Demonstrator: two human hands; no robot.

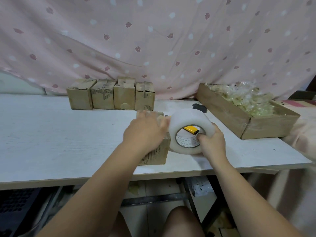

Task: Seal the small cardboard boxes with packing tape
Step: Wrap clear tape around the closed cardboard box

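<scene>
Near the front edge of the white table (51, 134), small cardboard box (156, 155) sits under the left hand (145, 129), which lies flat on the box top, fingers straight and spread, pressing down, not curled round anything. Right hand (212, 142) grips the tape roll (185, 119), thumb hooked inside the core, other fingers wrapped round the outer rim. Roll is clear tape, held on edge, just beside the box's right side, up at top-edge level; whether a strip is already on the box, cannot tell, blurry. Hands close together, not touching. Yellow utility knife (190, 129) shows through the roll's core, lying on the table behind it. Row of four more small boxes (111, 97) stands side by side at the back of the table, against the pink patterned cloth (153, 40). Open cardboard tray (222, 109) of clear-wrapped items at the right end of the table, well apart from the hands
</scene>
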